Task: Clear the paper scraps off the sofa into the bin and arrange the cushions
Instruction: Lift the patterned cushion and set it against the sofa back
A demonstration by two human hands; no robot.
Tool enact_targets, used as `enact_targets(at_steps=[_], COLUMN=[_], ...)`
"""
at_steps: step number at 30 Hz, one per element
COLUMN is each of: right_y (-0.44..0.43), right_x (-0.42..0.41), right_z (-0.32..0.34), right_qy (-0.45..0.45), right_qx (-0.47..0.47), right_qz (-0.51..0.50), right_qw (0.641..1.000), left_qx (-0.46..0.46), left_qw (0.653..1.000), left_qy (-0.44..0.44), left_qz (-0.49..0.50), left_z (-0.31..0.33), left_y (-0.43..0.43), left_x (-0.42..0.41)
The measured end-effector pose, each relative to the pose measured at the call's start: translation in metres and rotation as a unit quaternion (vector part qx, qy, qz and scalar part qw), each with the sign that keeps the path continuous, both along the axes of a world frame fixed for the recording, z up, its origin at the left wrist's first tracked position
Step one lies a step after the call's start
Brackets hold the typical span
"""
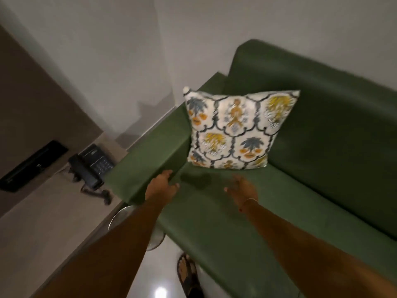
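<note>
A white cushion (235, 130) with a blue, yellow and orange floral print stands upright in the left corner of the green sofa (322, 164), leaning against the backrest next to the armrest. My left hand (163, 186) hovers just in front of the cushion's lower left, fingers apart, holding nothing. My right hand (242, 189) is a little to the right, also spread and empty, just above the seat. No paper scraps show on the visible seat. A metal bin (120, 216) peeks out beneath my left forearm, beside the sofa's armrest.
A black desk telephone (92, 166) with a coiled cord sits on a pale counter (43, 222) left of the sofa. A dark flat panel (32, 166) lies further left. My foot in a dark sandal (189, 274) stands on the glossy floor.
</note>
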State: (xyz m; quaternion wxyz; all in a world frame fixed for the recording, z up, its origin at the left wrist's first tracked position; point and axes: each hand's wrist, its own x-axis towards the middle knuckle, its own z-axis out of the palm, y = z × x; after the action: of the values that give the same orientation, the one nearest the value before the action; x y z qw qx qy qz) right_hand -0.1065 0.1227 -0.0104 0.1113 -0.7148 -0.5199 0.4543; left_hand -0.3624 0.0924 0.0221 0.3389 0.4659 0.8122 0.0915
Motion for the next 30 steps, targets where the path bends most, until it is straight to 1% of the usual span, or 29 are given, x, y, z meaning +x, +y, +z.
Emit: enact_targets(at_steps=[3,6,8,11,14,19,22,24,27,30], right_y=[0.042,0.086,0.112,0.140,0.141,0.095,0.063,0.049,0.038,0.038], right_x=[0.043,0.072,0.080,0.077,0.066,0.081,0.108,0.127,0.148,0.155], right_z=[0.011,0.011,0.006,-0.010,-0.019,-0.003,0.014,0.018,0.014,-0.002], right_qy=[-0.013,0.012,0.062,0.171,0.225,0.241,0.260,0.265,0.240,0.249], right_qx=[0.035,0.069,0.068,0.066,0.100,0.160,0.213,0.225,0.210,0.192], right_qz=[-0.066,-0.151,-0.185,-0.211,-0.255,-0.330,-0.399,-0.435,-0.466,-0.467], right_qw=[0.997,0.986,0.978,0.960,0.935,0.899,0.853,0.831,0.826,0.827], left_qx=[0.019,0.045,0.062,0.092,0.115,0.108,0.073,0.047,0.023,0.015], left_qw=[0.999,0.994,0.986,0.965,0.955,0.959,0.960,0.960,0.961,0.963], left_qy=[-0.046,-0.097,-0.141,-0.215,-0.233,-0.246,-0.268,-0.276,-0.273,-0.268], left_qz=[0.000,0.030,0.063,0.120,0.142,0.091,0.030,-0.012,-0.031,-0.034], left_z=[0.005,-0.003,-0.014,-0.030,-0.036,-0.023,-0.008,-0.001,-0.003,-0.012], left_y=[0.056,0.108,0.134,0.161,0.169,0.173,0.182,0.185,0.185,0.180], left_x=[0.027,0.045,0.055,0.071,0.082,0.104,0.140,0.167,0.198,0.207])
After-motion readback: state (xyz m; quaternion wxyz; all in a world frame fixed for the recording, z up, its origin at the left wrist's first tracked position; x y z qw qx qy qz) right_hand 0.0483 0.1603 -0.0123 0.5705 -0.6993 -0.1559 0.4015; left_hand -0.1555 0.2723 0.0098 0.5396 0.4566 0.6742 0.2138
